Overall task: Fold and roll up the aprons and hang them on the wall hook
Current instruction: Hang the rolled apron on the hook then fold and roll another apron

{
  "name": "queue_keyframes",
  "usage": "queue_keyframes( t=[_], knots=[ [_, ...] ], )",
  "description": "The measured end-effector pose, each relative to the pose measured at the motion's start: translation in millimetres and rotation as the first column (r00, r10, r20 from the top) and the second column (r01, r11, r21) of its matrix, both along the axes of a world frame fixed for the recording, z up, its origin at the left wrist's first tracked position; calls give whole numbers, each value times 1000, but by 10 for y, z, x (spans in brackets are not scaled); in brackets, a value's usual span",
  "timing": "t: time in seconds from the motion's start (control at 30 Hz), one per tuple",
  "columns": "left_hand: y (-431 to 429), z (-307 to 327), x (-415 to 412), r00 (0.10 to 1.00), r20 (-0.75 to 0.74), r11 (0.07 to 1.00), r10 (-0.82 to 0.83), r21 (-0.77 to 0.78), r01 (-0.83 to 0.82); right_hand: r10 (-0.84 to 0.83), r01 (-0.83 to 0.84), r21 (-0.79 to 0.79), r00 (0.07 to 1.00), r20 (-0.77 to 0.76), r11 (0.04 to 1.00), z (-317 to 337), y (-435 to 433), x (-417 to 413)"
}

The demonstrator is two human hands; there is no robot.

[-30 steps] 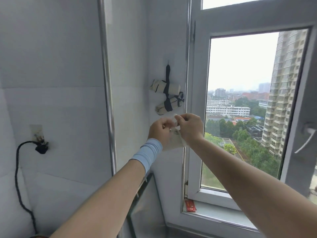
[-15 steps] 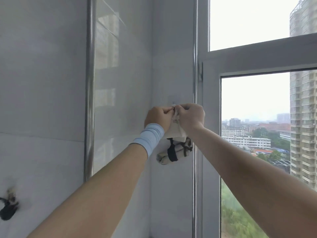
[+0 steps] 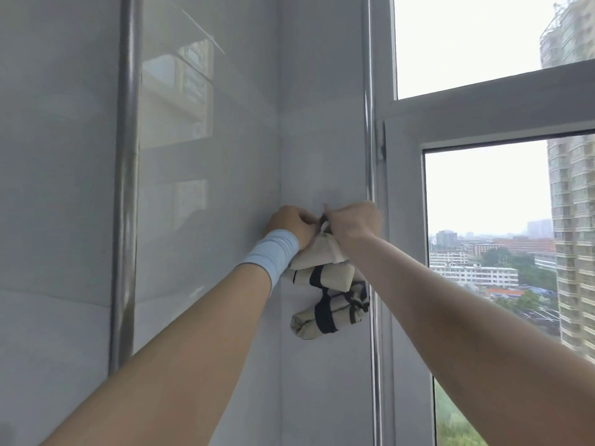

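Arms outstretched — left hand and right hand meet at the wall; both pinch the cream apron.

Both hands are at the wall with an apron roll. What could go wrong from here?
The hook is hidden behind the left hand and right hand, which pinch the top of the apron roll; its loop may miss, and the roll would drop on release. Two hanging rolls sit just below; jostling could unhook them.
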State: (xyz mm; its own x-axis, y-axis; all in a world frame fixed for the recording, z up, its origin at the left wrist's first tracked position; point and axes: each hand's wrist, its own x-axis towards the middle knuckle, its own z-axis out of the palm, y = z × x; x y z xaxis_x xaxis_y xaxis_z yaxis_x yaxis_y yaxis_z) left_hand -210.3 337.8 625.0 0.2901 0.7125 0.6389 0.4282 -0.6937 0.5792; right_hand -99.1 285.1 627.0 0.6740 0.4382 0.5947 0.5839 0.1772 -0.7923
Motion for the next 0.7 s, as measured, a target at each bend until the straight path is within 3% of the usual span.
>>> queue_keyframes(
  t=[0.13, 0.27, 0.47, 0.57, 0.7],
  knots=[
    [9, -181, 10, 989, 78, 992, -125, -11, 127, 14, -9, -69, 998, 60, 998, -191, -96, 31],
    [-34, -333, -36, 972, 76, 975, -224, 18, 223, 39, -26, -56, 969, 245, 998, -357, -195, 6],
    [-70, -536, -184, 976, 74, 973, -203, 127, 193, 70, -15, -115, 865, 496, 993, -528, -392, -52],
    [-86, -666, -225, 994, 32, 973, -100, 214, 91, 67, 13, -156, 865, 497, 988, -613, -394, -58],
    [-100, -801, -236, 997, 16, 967, -80, 244, 74, 85, -5, -182, 895, 438, 983, -659, -394, -42]
  ],
)
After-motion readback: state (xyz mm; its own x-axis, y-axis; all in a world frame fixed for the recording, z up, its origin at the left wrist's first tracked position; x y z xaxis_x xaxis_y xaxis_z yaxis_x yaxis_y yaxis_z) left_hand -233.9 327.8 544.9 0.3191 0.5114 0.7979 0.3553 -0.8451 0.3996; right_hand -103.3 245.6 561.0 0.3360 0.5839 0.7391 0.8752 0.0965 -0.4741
